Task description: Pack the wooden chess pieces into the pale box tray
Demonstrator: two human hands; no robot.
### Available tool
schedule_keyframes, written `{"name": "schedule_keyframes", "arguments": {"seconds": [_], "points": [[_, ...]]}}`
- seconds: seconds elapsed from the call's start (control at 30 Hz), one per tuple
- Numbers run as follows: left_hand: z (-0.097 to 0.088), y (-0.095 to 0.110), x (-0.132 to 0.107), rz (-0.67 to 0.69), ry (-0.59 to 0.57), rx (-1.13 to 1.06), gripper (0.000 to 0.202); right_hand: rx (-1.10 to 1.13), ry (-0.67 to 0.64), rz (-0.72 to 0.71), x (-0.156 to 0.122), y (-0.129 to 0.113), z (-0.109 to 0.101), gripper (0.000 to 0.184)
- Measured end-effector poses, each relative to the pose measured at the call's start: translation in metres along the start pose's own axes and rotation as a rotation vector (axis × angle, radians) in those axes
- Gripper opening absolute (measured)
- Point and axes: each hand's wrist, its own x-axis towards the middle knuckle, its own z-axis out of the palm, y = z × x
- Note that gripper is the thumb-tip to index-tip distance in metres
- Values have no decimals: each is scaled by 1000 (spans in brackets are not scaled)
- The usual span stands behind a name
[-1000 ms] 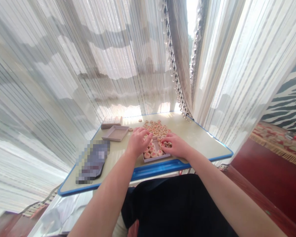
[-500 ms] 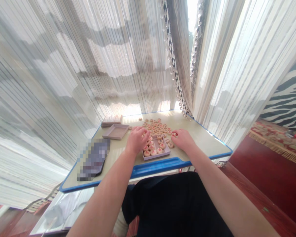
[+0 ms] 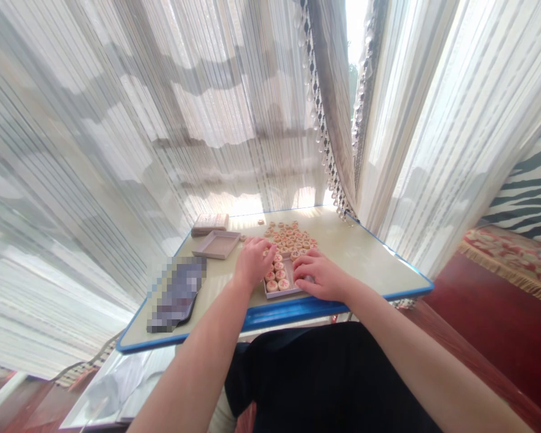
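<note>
A small grey tray [image 3: 270, 294] near the table's front edge holds several round wooden chess pieces [image 3: 277, 275] with red marks. My left hand [image 3: 252, 261] rests at the tray's left side, fingers curled onto the pieces at its far end. My right hand [image 3: 318, 275] lies over the tray's right part, fingers bent down and pressed on pieces there; what is under them is hidden. Behind the tray lies a loose heap of the same pieces [image 3: 293, 236].
The cream table [image 3: 369, 252] has a blue rim. An empty grey lid [image 3: 219, 244] and a folded board [image 3: 210, 223] sit at the back left, a blurred dark flat object [image 3: 178, 294] at the front left. Curtains hang close around the table.
My right hand went out to the loose pieces on the right, then came back over the tray's right part. My left hand stayed at the tray's left side.
</note>
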Motion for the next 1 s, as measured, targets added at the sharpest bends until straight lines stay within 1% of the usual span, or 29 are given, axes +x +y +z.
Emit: {"name": "schedule_keyframes", "arguments": {"seconds": [0.2, 0.47, 0.57, 0.83, 1.0], "points": [[1, -2, 0, 2, -15, 8, 22, 21, -7, 25, -1, 2, -1, 13], [2, -3, 0, -1, -15, 0, 21, -11, 8, 56, 0, 2, 0, 11], [2, -3, 0, -12, -16, -1, 21, -13, -10, 70, 0, 2, 0, 10], [5, -5, -1, -4, -27, -9, 24, 17, -74, 49, 1, 1, -1, 9], [5, -6, -1, -9, -30, -2, 25, 31, -50, 98, 1, 1, 2, 5]]}}
